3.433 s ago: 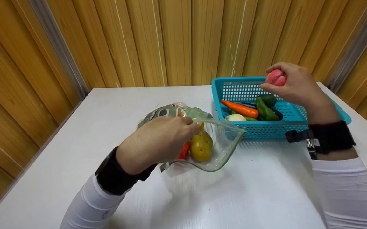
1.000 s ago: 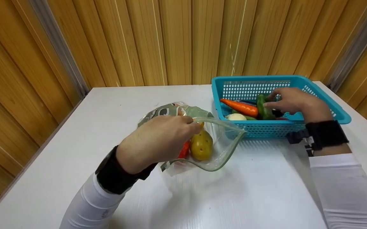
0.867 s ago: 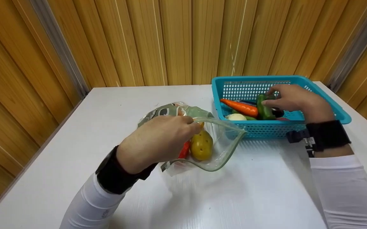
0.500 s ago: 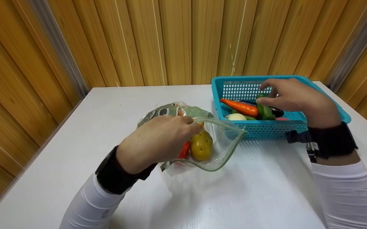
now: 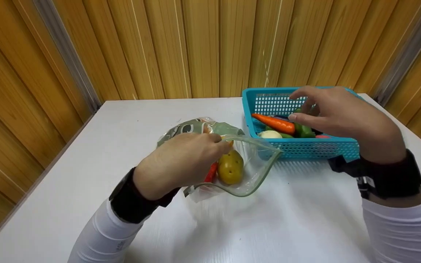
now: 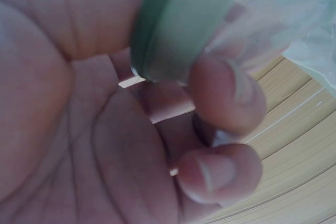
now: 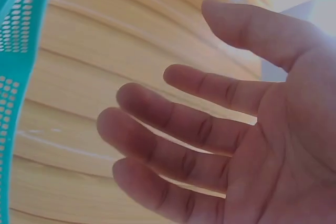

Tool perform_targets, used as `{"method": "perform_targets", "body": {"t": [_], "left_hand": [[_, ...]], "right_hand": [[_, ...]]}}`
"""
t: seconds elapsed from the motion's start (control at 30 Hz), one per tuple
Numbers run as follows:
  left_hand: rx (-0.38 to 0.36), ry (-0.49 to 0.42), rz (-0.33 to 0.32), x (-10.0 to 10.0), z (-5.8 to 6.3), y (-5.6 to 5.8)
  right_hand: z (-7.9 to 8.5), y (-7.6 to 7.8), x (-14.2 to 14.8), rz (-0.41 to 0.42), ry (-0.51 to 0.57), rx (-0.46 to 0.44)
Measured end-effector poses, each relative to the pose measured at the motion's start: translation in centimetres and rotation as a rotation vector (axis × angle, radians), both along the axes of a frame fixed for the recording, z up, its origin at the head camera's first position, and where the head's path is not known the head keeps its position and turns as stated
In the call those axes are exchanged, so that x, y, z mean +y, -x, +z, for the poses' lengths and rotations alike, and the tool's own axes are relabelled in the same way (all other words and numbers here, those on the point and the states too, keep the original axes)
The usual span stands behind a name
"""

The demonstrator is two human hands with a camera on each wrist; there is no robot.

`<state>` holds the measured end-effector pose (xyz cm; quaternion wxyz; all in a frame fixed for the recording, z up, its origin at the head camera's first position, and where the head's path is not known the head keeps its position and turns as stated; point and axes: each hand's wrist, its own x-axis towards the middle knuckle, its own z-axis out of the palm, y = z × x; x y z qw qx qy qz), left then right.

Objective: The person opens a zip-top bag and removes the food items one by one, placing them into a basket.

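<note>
My left hand point(image 5: 181, 160) pinches the green rim of a clear zip bag point(image 5: 247, 168) and holds its mouth wide; the left wrist view shows the rim point(image 6: 178, 30) between thumb and fingers. Inside the bag lie a yellow potato point(image 5: 231, 167) and something red-orange point(image 5: 211, 172). My right hand point(image 5: 327, 113) hovers over the teal basket point(image 5: 305, 149), fingers loosely spread and holding nothing, as the right wrist view of the hand point(image 7: 220, 129) confirms. Below it lie a carrot point(image 5: 274, 123), a green cucumber point(image 5: 303, 130) and a pale onion point(image 5: 270, 134).
The white table point(image 5: 268, 226) ends at a wooden panelled wall at the back and on both sides. The basket stands at the back right, with a bit of pink-red fruit point(image 5: 321, 136) by its front wall. The bag sits mid-table.
The right hand put the pink fruit down in the basket, touched the cucumber, then lifted up and back with nothing in it. The left hand and bag stayed still.
</note>
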<state>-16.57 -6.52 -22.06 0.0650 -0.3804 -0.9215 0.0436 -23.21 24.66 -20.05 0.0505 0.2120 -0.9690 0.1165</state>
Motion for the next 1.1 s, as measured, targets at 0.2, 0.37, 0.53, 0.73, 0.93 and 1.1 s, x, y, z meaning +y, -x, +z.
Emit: {"method": "perform_targets", "body": {"t": [0.2,0.37,0.53,0.73,0.93,1.1], "left_hand": [[0.008,-0.006,-0.004,0.0,0.0,0.0],[-0.005,0.005,-0.002,0.0,0.0,0.2],[-0.03,0.01,0.007,0.0,0.0,0.3],[-0.041,0.011,0.015,-0.1,-0.1,0.3],[0.063,-0.006,-0.043,-0.4,-0.5,0.4],[0.084,-0.016,-0.051,-0.5,-0.5,0.3]], "right_hand": [[0.4,-2.5,-1.3,0.096,0.018,0.159],[-0.2,-4.1,-2.8,0.267,0.033,0.322],[-1.5,-4.9,-4.8,0.542,0.043,0.397],[-2.6,-5.7,-8.0,0.739,0.008,0.255],[-3.9,-5.7,-10.0,0.745,-0.055,0.232],[-5.0,-4.9,-11.4,0.696,-0.138,0.172]]}}
